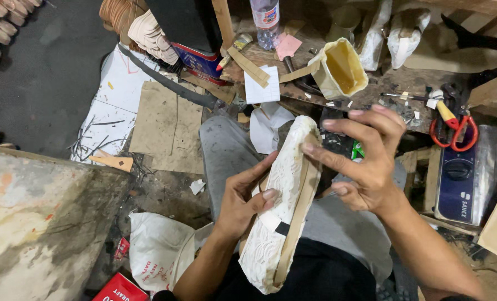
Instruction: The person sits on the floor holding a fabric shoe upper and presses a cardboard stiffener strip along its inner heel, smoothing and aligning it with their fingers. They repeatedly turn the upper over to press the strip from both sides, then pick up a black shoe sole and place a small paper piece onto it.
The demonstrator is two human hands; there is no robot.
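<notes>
A white lace shoe upper (pixel 282 195), stretched over a form with a tan insole strip (pixel 301 206) along its right edge, stands tilted over the person's lap, its toe toward 12 o'clock and its heel end toward 6 o'clock, near the bottom of the view.

The left hand (pixel 243 200) sits at the shoe's 9 o'clock side and grips it: the thumb reaches up along the lace toward 1 o'clock, and the fingers (pixel 268 196) curl onto the lace at about mid-length. The right hand (pixel 365 161) is at the shoe's 3 o'clock side, its palm apart from the shoe. Its index fingertip presses on the upper part of the insole strip near the toe; the other fingers are spread and loose, one stretched toward 10 o'clock above the toe. It closes around nothing.

The grey trouser legs (pixel 226 156) lie under the shoe. At 12 o'clock from the shoe, on the cluttered counter (pixel 382 83), stands a cream container of amber glue (pixel 340 69), tilted open toward the camera. At 1 o'clock from it lie white shoe pieces (pixel 402 33). Red-handled pliers (pixel 455 131) lie at 3 o'clock from the right hand. A clear plastic bottle (pixel 266 19) stands at the top of the view. At 10 o'clock from the shoe, cardboard sheets (pixel 167 122) and white paper lie on the floor.
</notes>
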